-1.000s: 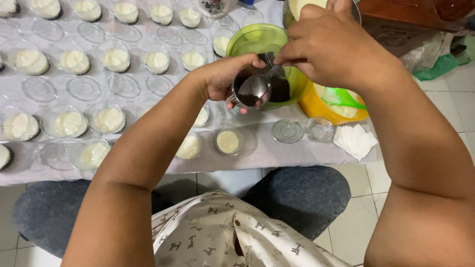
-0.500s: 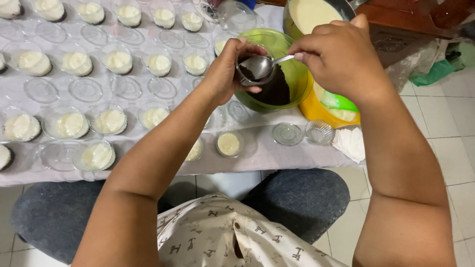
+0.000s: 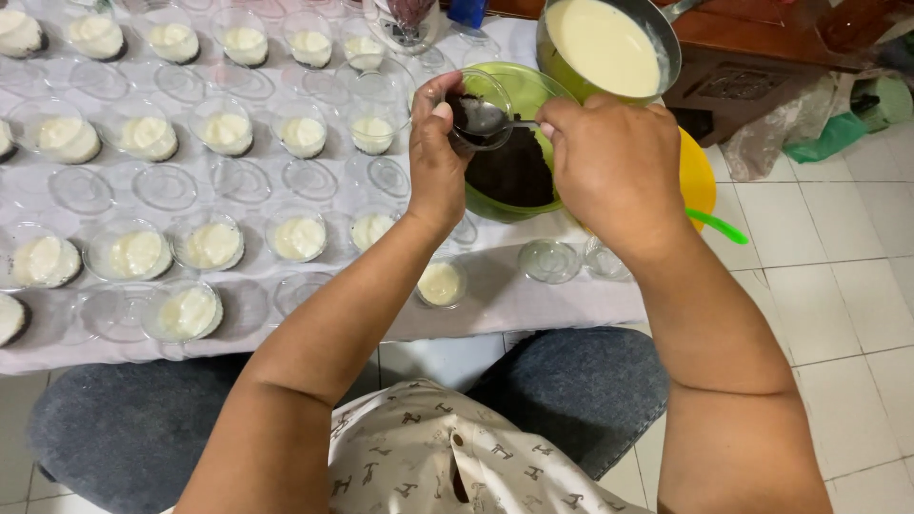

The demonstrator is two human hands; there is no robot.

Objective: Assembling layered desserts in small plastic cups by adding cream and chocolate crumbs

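I see my left hand (image 3: 436, 162) holding a small clear plastic cup (image 3: 479, 109) tilted over the round lime-green plastic bowl (image 3: 533, 90), its fingers clamped around the cup's wall. The cup already has dark brown crumbs in its bottom. My right hand (image 3: 614, 162) has its fingers closed on the handle of a metal spoon (image 3: 487, 119), whose bowl sits inside the cup. The green bowl holds a heap of the same dark crumbs (image 3: 519, 171).

Just behind the green bowl stands a metal pot of pale cream batter (image 3: 605, 43), its far edge cut off by the frame. A yellow round container (image 3: 700, 176) peeks out from behind my right hand, mostly hidden. The spoon's handle is covered by my fingers.

To the left of the green bowl, rows of clear cups filled with cream (image 3: 300, 133) and empty clear lids (image 3: 167, 186) cover the worktop (image 3: 514, 295), which wears a white cloth. Below it I see white floor tiles (image 3: 838, 266).
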